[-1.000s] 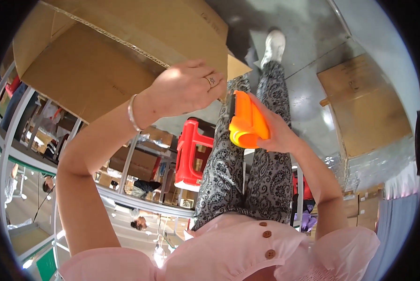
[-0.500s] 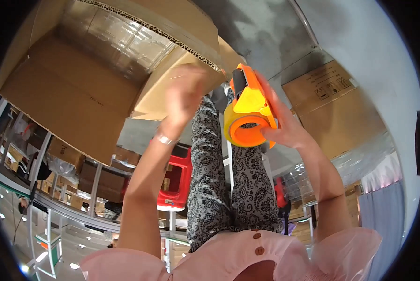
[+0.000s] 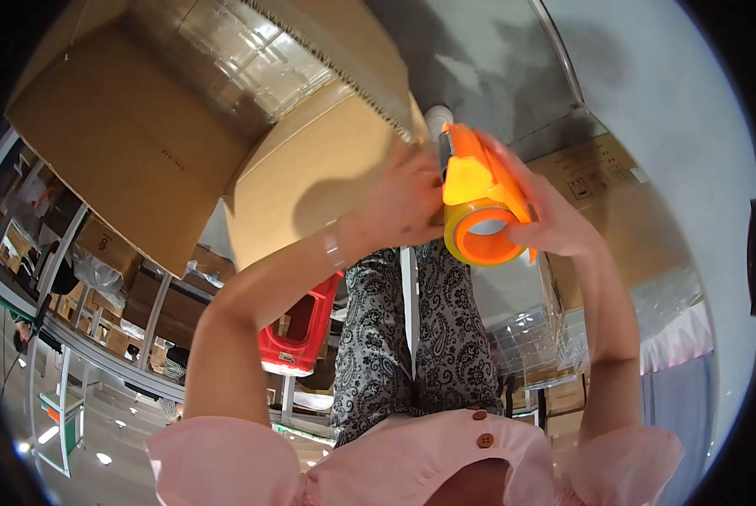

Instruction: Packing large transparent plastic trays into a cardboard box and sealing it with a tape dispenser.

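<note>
My right hand point(image 3: 555, 215) is closed around an orange and yellow tape gun point(image 3: 469, 179), thumb by the orange ring. A roll of yellowish tape point(image 3: 456, 240) sits on that ring. Right beside the tape gun's left side is my left hand point(image 3: 399, 198), blurred, its fingertips partly hidden; whether it grips anything cannot be made out. A large open cardboard box point(image 3: 142, 152) stands ahead and to the left, its flaps spread. One flap point(image 3: 289, 185) reaches close to my left hand and takes its shadow.
Under the right arm lies another cardboard box point(image 3: 614, 211), with clear plastic wrapping point(image 3: 521, 337) near it. A red plastic stool point(image 3: 298, 337) is left of my legs. Metal shelving point(image 3: 154, 325) with boxes runs along the left. A pale wall rises on the right.
My left hand has moved right and come up beside the tape gun. The right hand has shifted slightly right with the tape gun, and the view has shifted a little.
</note>
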Available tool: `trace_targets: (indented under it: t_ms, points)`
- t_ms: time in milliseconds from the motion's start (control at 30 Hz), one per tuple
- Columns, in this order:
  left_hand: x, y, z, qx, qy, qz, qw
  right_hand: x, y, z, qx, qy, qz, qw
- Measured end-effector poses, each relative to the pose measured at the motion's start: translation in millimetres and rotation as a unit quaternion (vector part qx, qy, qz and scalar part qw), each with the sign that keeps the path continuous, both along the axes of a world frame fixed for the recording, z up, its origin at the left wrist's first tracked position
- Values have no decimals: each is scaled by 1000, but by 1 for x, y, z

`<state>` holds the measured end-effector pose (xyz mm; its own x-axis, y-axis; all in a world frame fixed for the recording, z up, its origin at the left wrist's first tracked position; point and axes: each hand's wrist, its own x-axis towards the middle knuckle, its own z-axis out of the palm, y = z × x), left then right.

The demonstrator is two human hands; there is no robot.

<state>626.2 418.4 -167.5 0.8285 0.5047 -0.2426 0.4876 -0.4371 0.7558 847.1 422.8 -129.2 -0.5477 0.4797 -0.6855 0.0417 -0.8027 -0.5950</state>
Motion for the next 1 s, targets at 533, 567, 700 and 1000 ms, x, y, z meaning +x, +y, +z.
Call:
trace_targets:
  t_ms: [533, 567, 700, 1000]
  points:
    - [-53, 62, 48, 99, -24, 115, 988, -40, -27, -7, 104, -15, 48, 993]
    - [-54, 64, 47, 98, -19, 112, 989, -42, -28, -6, 108, -21, 49, 993]
    - [-62, 79, 47, 80, -18, 107, 991, -47, -26, -5, 76, -4, 34, 997]
    - [-89, 71, 67, -6, 29, 78, 997, -73, -32, -16, 93, -19, 7, 995]
